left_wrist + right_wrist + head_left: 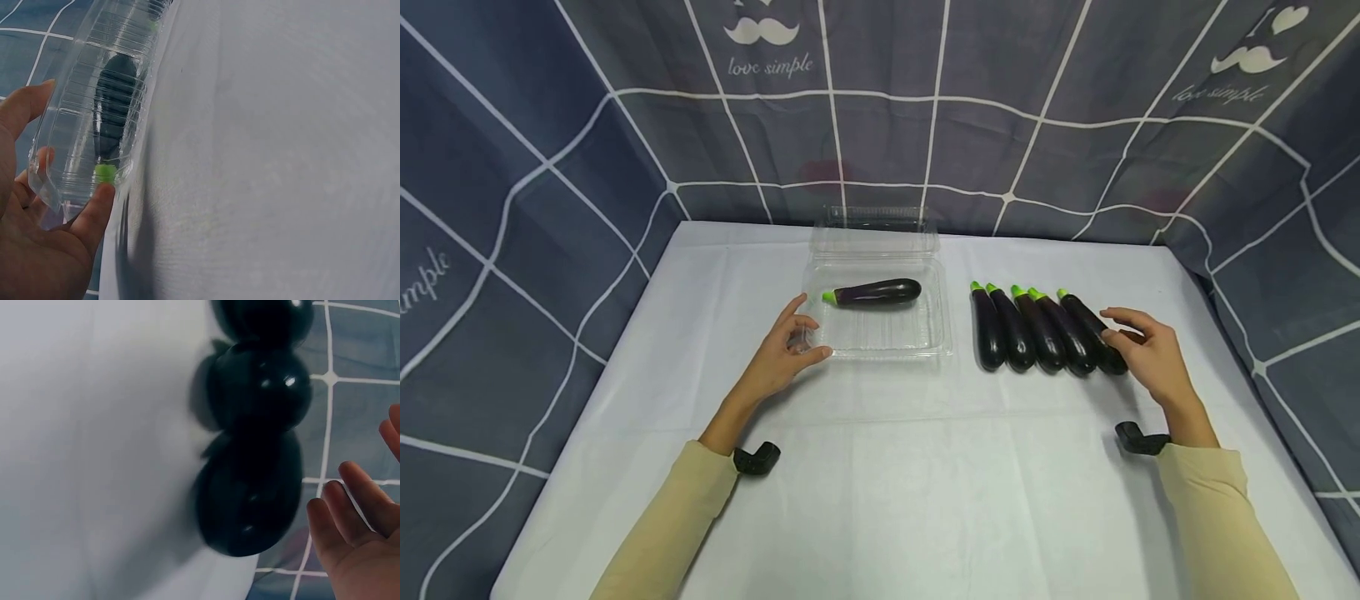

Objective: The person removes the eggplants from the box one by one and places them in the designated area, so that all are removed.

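Note:
One dark purple eggplant (880, 292) with a green stem end lies crosswise in a clear plastic clamshell container (880, 343). The container's lid (876, 242) is folded back. My left hand (786, 350) holds the container by its left end, thumb at the front corner and fingers along the side; the left wrist view shows the thumb (97, 209) against the plastic. To the right, several eggplants (1020, 333) lie side by side, stems pointing away. My right hand (1152, 354) hovers beside the rightmost eggplant (1090, 329), its fingers loosely extended and apart from the eggplant in the right wrist view.
A white cloth (917, 492) covers the table. Behind and at both sides hangs a dark grey curtain (880, 137) with white grid lines. Black wrist devices (758, 459) sit at both sleeve cuffs.

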The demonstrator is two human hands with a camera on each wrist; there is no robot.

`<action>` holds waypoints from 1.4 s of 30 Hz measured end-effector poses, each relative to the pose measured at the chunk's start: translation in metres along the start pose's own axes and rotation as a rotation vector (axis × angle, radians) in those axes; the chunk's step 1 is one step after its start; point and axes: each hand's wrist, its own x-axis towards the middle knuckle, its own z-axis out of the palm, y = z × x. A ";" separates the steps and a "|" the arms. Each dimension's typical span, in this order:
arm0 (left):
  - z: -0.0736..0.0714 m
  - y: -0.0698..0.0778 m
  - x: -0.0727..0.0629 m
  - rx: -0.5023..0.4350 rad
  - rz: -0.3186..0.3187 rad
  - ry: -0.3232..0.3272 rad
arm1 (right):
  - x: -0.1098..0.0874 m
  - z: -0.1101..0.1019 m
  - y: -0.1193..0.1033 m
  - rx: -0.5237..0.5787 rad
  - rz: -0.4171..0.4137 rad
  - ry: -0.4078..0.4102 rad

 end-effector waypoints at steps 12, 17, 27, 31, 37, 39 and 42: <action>0.003 -0.001 0.001 -0.017 -0.011 -0.010 | -0.003 0.014 -0.030 -0.056 -0.143 -0.132; 0.002 -0.001 0.001 -0.010 -0.009 0.002 | -0.001 0.027 -0.046 -0.053 -0.174 -0.175; 0.003 -0.028 0.008 -0.037 0.006 0.020 | 0.006 0.056 -0.070 0.015 -0.215 -0.233; 0.005 -0.040 0.012 -0.055 0.022 0.019 | 0.009 0.060 -0.074 0.037 -0.236 -0.232; 0.006 -0.039 0.012 -0.063 0.026 0.016 | 0.015 0.067 -0.082 0.111 -0.246 -0.247; 0.006 -0.038 0.012 -0.060 0.025 0.016 | 0.017 0.072 -0.086 0.137 -0.248 -0.258; 0.006 -0.038 0.012 -0.057 0.026 0.016 | 0.020 0.082 -0.092 0.161 -0.248 -0.277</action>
